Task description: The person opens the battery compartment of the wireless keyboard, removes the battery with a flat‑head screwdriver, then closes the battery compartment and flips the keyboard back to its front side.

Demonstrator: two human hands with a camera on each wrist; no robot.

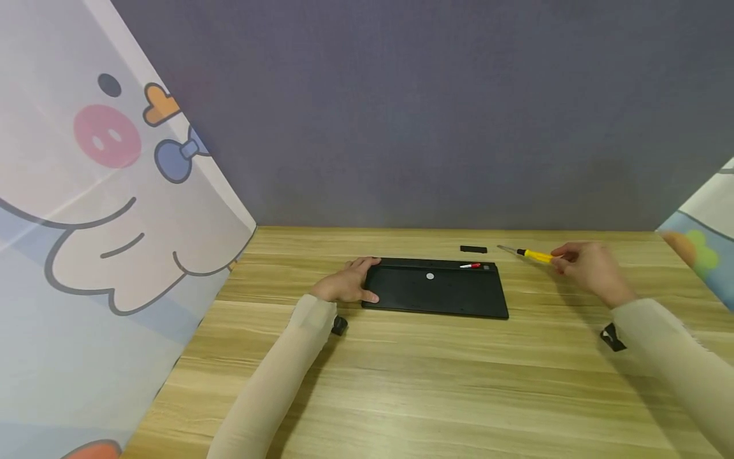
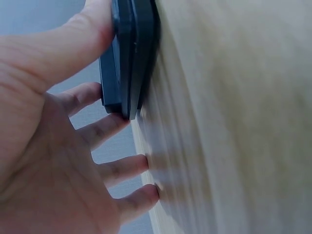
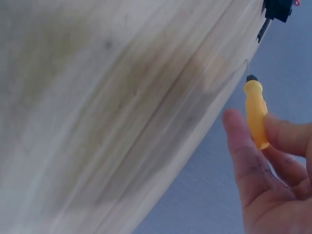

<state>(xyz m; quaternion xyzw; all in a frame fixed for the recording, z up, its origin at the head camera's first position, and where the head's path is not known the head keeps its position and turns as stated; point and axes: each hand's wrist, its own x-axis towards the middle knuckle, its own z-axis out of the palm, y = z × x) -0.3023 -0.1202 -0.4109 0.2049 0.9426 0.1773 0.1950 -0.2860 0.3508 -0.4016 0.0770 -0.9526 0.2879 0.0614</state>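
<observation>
A flat black panel (image 1: 436,293), which looks like a keyboard lying face down, rests on the wooden table. My left hand (image 1: 348,282) spans its left end, thumb on the upper face and fingers spread at the far corner. In the left wrist view the fingers (image 2: 122,170) are fairly straight, some touching the table. My right hand (image 1: 587,264) pinches a yellow-handled screwdriver (image 1: 538,256) by its handle end, raised right of the panel, its shaft pointing left. On the panel's raised far strip shows a small red-and-white stick (image 1: 470,265), too small to identify.
Behind the panel lies a small black strip (image 1: 473,249), like a cover. A grey partition (image 1: 430,115) stands along the table's far edge. A cartoon-printed sheet (image 1: 115,191) rises at the left, another (image 1: 705,236) at the right.
</observation>
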